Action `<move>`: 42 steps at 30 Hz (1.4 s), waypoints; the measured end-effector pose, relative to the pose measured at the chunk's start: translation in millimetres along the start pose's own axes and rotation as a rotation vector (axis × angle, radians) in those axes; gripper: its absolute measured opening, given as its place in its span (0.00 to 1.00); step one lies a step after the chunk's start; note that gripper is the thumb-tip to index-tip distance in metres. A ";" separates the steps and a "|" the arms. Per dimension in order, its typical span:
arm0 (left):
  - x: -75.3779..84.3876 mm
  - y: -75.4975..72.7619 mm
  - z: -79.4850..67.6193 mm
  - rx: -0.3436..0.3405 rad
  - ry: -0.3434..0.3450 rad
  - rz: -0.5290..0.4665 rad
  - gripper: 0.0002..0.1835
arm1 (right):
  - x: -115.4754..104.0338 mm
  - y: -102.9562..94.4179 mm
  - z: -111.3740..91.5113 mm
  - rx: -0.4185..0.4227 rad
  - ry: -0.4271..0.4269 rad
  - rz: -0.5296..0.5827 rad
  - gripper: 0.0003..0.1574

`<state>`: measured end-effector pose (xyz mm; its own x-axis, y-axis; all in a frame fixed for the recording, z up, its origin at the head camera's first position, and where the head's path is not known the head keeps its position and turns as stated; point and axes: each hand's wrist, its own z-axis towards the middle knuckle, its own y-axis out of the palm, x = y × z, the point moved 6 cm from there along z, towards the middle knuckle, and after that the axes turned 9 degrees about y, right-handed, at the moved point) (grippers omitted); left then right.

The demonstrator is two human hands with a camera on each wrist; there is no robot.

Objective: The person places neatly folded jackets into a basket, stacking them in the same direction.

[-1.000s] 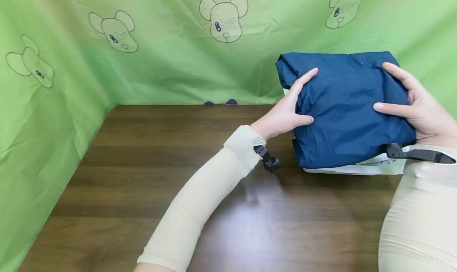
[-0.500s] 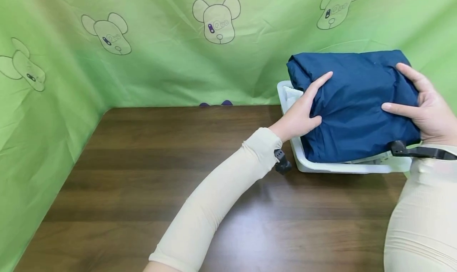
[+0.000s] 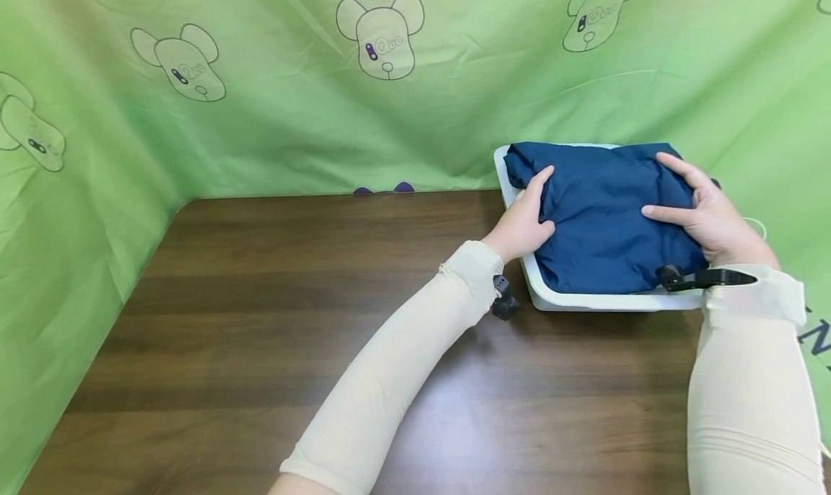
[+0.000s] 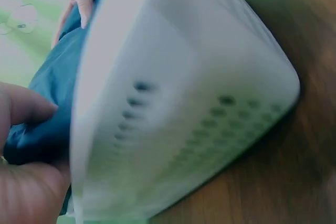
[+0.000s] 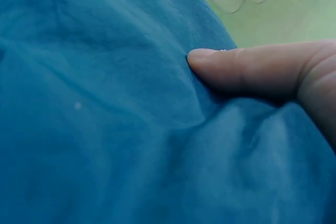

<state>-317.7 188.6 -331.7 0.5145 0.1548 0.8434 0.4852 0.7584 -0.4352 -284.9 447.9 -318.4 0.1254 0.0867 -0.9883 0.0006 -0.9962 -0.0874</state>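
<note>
A folded navy-blue garment [image 3: 604, 221] of thin, smooth fabric lies within the rim of a white plastic basket [image 3: 600, 302]. My left hand [image 3: 521, 221] grips its left edge, thumb and index finger on top. At the opposite edge my right hand [image 3: 717, 221] holds the fabric with the thumb and a finger spread over it; its other fingers are hidden. The left wrist view shows the perforated wall of the basket [image 4: 178, 56] close up, with the garment [image 4: 65, 69] beyond the rim. In the right wrist view one digit presses into the creased fabric [image 5: 105, 129].
The basket stands on a brown wood-grain table [image 3: 260, 322], at its back right near a green curtain [image 3: 273, 134] printed with mouse-like heads. A thin white cord [image 3: 758, 224] shows right of the basket. Black camera mounts [image 3: 708, 278] sit at both wrists.
Both hands have lowered the garment into the basket, whose rim now shows more around it. The right hand has moved left and down in the view.
</note>
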 end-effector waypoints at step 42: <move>-11.8 3.0 -33.9 -0.085 0.087 0.623 0.19 | 14.1 106.7 45.0 -0.337 0.256 -1.063 0.58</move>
<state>-298.3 167.6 -353.6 0.7724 0.4961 0.3967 0.1285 0.4895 -0.8625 -327.7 343.2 -347.2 0.1005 0.9209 -0.3766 0.4883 -0.3754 -0.7878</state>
